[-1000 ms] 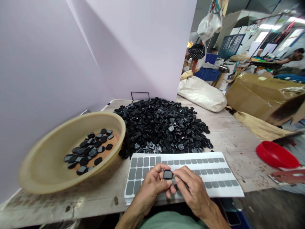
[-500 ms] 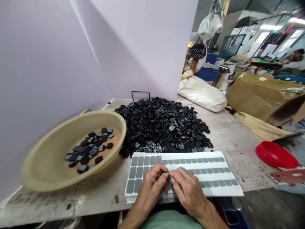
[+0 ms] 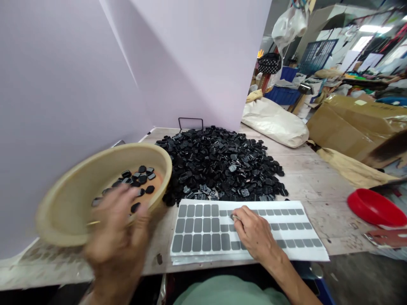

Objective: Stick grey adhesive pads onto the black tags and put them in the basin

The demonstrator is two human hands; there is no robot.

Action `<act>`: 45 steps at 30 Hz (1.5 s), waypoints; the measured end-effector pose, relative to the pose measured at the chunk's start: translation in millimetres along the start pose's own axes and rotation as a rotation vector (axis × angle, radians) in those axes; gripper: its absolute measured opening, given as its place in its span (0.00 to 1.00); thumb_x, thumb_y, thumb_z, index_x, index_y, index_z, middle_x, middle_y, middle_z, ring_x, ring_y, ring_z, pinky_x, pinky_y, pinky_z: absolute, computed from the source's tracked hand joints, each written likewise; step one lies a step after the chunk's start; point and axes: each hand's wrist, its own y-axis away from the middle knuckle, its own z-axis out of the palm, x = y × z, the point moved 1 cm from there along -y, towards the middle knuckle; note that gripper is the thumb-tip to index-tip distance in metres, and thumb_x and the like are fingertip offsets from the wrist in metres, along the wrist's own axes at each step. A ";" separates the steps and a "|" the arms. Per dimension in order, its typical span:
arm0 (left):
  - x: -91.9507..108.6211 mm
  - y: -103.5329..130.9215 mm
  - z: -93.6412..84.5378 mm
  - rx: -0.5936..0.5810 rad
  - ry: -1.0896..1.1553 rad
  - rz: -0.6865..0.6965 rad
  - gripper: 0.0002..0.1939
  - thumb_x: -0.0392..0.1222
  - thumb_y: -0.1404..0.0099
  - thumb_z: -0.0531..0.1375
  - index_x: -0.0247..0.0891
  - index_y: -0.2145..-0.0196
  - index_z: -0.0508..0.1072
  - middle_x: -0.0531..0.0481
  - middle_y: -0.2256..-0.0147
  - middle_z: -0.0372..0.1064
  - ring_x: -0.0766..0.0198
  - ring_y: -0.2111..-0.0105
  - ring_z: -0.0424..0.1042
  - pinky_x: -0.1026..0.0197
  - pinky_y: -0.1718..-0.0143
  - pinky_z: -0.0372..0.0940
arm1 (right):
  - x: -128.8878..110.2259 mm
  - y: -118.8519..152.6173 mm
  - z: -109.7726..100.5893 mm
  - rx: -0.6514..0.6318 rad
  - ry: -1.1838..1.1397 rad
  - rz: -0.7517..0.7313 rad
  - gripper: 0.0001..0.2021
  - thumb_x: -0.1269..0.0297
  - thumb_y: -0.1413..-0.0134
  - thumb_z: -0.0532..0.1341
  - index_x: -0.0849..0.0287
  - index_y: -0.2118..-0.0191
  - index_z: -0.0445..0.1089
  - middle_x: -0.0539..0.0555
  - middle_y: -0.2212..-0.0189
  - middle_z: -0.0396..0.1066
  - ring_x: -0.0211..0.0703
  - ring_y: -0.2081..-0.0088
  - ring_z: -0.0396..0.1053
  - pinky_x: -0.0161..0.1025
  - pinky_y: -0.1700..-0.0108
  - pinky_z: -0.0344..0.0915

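Note:
My left hand [image 3: 119, 237], smeared by motion, is over the near side of the beige basin [image 3: 60, 212]; its fingers look spread, but whether it holds anything is unclear. Inside the basin lie several black pieces [image 3: 143, 178]. My right hand [image 3: 254, 233] rests over the white sheet of grey stickers [image 3: 197, 224], thumb and index finger pinched on something small at their tips. Larger grey stickers fill the sheet's left part, and rows of smaller ones run along its right. Behind the sheet rises a big pile of black pieces [image 3: 213, 165].
A red bowl [image 3: 375, 207] sits at the right edge of the table [image 3: 305, 173]. Farther back are a white sack [image 3: 276, 123] and a cardboard box [image 3: 356, 127]. A black wire stand [image 3: 190, 119] is behind the pile, near the pale wall.
My left hand has left the sheet and moved left over the basin. My right hand stays over the sheet, still pinched. The view has shifted slightly.

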 end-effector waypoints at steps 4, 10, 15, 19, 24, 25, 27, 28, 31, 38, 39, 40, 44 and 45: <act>24.8 43.0 56.7 -0.517 0.227 0.184 0.17 0.36 0.34 0.54 0.39 0.47 0.64 0.44 0.55 0.66 0.58 0.55 0.66 0.55 0.52 0.64 | -6.3 -18.8 9.6 0.002 0.164 -0.033 0.08 0.73 0.41 0.50 0.57 0.65 0.65 0.51 0.69 0.67 0.41 0.69 0.65 0.37 0.69 0.55; 31.7 67.7 100.1 -0.945 -0.046 0.199 0.13 0.43 0.34 0.52 0.42 0.54 0.71 0.43 0.62 0.63 0.53 0.62 0.63 0.49 0.60 0.64 | -16.2 -35.7 18.0 -0.001 0.234 -0.071 0.07 0.73 0.42 0.52 0.57 0.68 0.64 0.53 0.69 0.67 0.43 0.68 0.66 0.38 0.69 0.54; 32.7 65.6 100.0 -0.982 -0.056 0.205 0.14 0.42 0.33 0.52 0.43 0.52 0.70 0.43 0.61 0.61 0.53 0.61 0.61 0.49 0.59 0.62 | -21.0 -38.0 19.8 -0.013 0.213 -0.071 0.07 0.73 0.43 0.52 0.57 0.68 0.64 0.52 0.69 0.67 0.42 0.69 0.66 0.38 0.69 0.54; 31.1 68.3 101.7 -0.958 -0.076 0.214 0.13 0.41 0.34 0.52 0.42 0.54 0.71 0.45 0.63 0.60 0.54 0.61 0.60 0.49 0.57 0.61 | -22.2 -39.6 22.7 -0.015 0.168 -0.062 0.07 0.71 0.42 0.51 0.57 0.68 0.64 0.52 0.69 0.67 0.41 0.70 0.67 0.37 0.70 0.55; 32.9 70.9 100.2 -0.922 -0.051 0.203 0.14 0.40 0.35 0.54 0.42 0.52 0.70 0.45 0.63 0.60 0.55 0.62 0.60 0.50 0.59 0.61 | -20.6 -47.3 21.6 0.000 0.035 -0.061 0.07 0.70 0.43 0.53 0.57 0.69 0.65 0.51 0.71 0.68 0.40 0.71 0.67 0.35 0.69 0.56; 33.1 70.8 98.9 -0.919 -0.039 0.194 0.15 0.39 0.36 0.54 0.43 0.52 0.69 0.45 0.62 0.61 0.54 0.62 0.60 0.50 0.58 0.61 | -19.4 -48.9 18.8 0.001 -0.006 -0.071 0.07 0.70 0.43 0.53 0.57 0.70 0.65 0.50 0.71 0.68 0.39 0.71 0.67 0.35 0.69 0.57; 31.2 69.6 94.9 -0.914 0.032 0.174 0.14 0.40 0.36 0.55 0.44 0.52 0.69 0.45 0.62 0.62 0.54 0.61 0.61 0.50 0.58 0.62 | -16.4 -49.9 10.4 0.003 -0.087 -0.096 0.07 0.69 0.42 0.53 0.57 0.71 0.64 0.48 0.72 0.68 0.37 0.71 0.66 0.33 0.68 0.59; 28.4 68.5 92.2 -0.903 0.102 0.156 0.13 0.40 0.35 0.54 0.44 0.53 0.70 0.45 0.62 0.62 0.55 0.61 0.62 0.52 0.58 0.62 | -14.4 -48.9 5.4 0.006 -0.145 -0.103 0.08 0.69 0.42 0.53 0.57 0.72 0.64 0.48 0.73 0.67 0.36 0.71 0.66 0.32 0.67 0.59; 9.1 63.1 82.6 -0.753 0.302 0.033 0.12 0.40 0.31 0.48 0.40 0.57 0.70 0.46 0.63 0.65 0.60 0.61 0.66 0.58 0.59 0.64 | -6.8 -39.3 -8.5 -0.007 -0.363 -0.062 0.08 0.68 0.42 0.53 0.56 0.72 0.64 0.47 0.74 0.65 0.36 0.73 0.63 0.33 0.69 0.59; -50.4 59.8 83.7 -0.555 -0.126 -0.097 0.19 0.33 0.34 0.45 0.35 0.45 0.60 0.37 0.49 0.63 0.51 0.50 0.65 0.46 0.50 0.62 | 5.1 -6.1 -14.7 -0.079 -0.572 0.071 0.09 0.63 0.40 0.54 0.56 0.72 0.64 0.48 0.75 0.64 0.38 0.74 0.61 0.35 0.72 0.57; -52.3 59.9 85.2 -0.582 -0.169 -0.086 0.19 0.32 0.35 0.45 0.35 0.47 0.61 0.37 0.50 0.64 0.50 0.52 0.66 0.47 0.52 0.63 | 5.1 -3.4 -14.8 -0.078 -0.572 0.078 0.09 0.63 0.41 0.54 0.56 0.72 0.65 0.48 0.75 0.64 0.39 0.74 0.62 0.35 0.72 0.57; -52.5 59.7 85.8 -0.602 -0.192 -0.082 0.18 0.31 0.35 0.46 0.35 0.49 0.63 0.38 0.52 0.64 0.51 0.54 0.67 0.48 0.54 0.64 | 4.8 -1.2 -15.2 -0.077 -0.568 0.085 0.09 0.63 0.41 0.54 0.56 0.71 0.65 0.48 0.75 0.64 0.39 0.73 0.62 0.35 0.71 0.58; -48.4 59.1 81.0 -0.622 -0.115 -0.094 0.12 0.36 0.33 0.46 0.38 0.58 0.66 0.44 0.60 0.64 0.56 0.62 0.69 0.54 0.61 0.66 | 4.9 5.2 -16.4 -0.069 -0.559 0.110 0.09 0.63 0.41 0.54 0.56 0.71 0.66 0.48 0.75 0.65 0.39 0.73 0.63 0.35 0.70 0.58; -48.4 60.0 78.8 -0.611 -0.085 -0.104 0.11 0.37 0.33 0.46 0.38 0.59 0.66 0.44 0.60 0.63 0.57 0.63 0.69 0.55 0.61 0.66 | 5.6 6.6 -15.8 -0.069 -0.559 0.114 0.10 0.62 0.41 0.53 0.56 0.72 0.66 0.48 0.75 0.65 0.39 0.73 0.63 0.35 0.70 0.58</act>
